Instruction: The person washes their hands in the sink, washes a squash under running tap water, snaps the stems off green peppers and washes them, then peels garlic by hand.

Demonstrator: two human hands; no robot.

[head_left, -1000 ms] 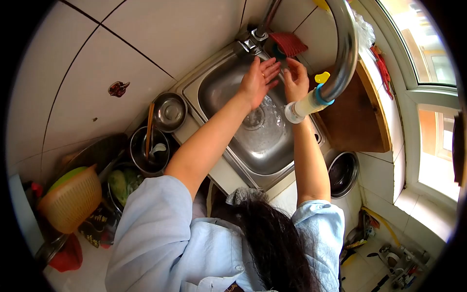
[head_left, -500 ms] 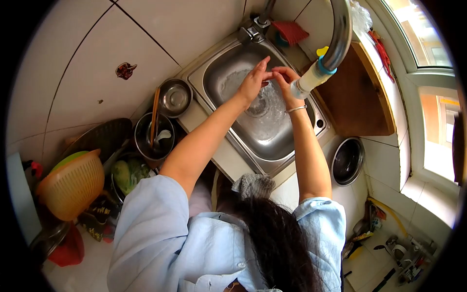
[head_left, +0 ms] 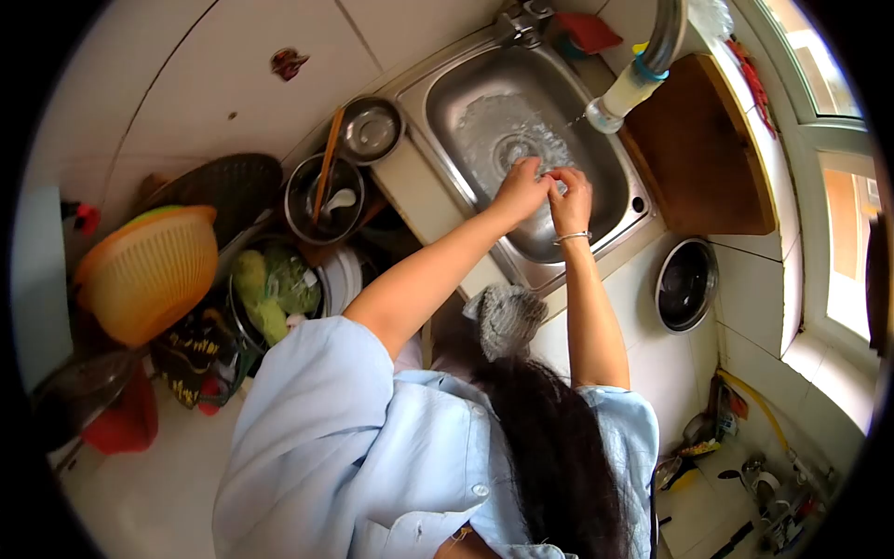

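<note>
Over the near part of a steel sink [head_left: 447,70], my left hand [head_left: 522,193] and my right hand [head_left: 571,200] meet at the fingertips. The fingers of both are curled and pinched together. Anything between them is too small or hidden to make out. Water lies in the sink around the drain. A faucet [head_left: 618,96] with a pale nozzle hangs just beyond my right hand, and a little water comes off its tip. My right wrist wears a bracelet [head_left: 572,238].
Left of the sink stand a metal bowl [head_left: 372,130] and a pot [head_left: 296,226] with chopsticks and a spoon. Further left are an orange colander [head_left: 154,270] and green vegetables [head_left: 265,284]. A wooden board [head_left: 698,154] leans at the right, above a dark basin [head_left: 687,285].
Both hands have drawn back toward me, away from the faucet nozzle, and their outstretched fingers have curled in. The view has shifted a little.
</note>
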